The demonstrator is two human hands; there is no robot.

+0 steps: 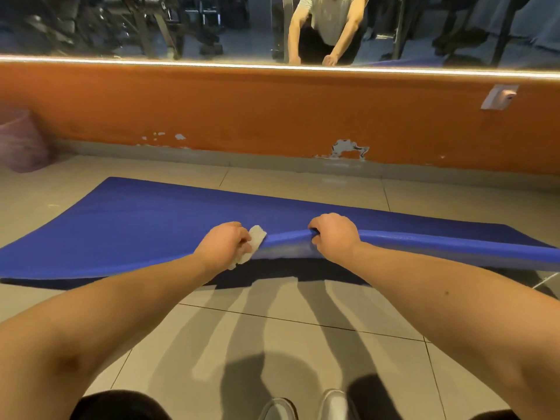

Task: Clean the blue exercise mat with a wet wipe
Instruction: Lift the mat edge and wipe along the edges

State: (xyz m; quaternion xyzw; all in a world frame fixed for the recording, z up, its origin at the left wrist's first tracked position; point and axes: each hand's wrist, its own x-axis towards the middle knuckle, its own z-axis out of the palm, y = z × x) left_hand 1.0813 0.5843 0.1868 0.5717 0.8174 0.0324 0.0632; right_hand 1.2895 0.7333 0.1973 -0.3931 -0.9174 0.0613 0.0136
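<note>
The blue exercise mat (145, 225) lies across the tiled floor in front of me, its near edge lifted off the floor in the middle. My right hand (333, 236) grips that raised near edge, fingers curled over it. My left hand (225, 245) holds a crumpled white wet wipe (254, 237) just to the left, against the mat's lifted edge. A dark shadow lies under the raised part.
An orange wall (272, 116) with chipped paint runs behind the mat, with a mirror (181, 25) above it reflecting gym machines and me. A pinkish bag (21, 140) sits at far left. My shoes (306, 406) stand on the beige tiles below.
</note>
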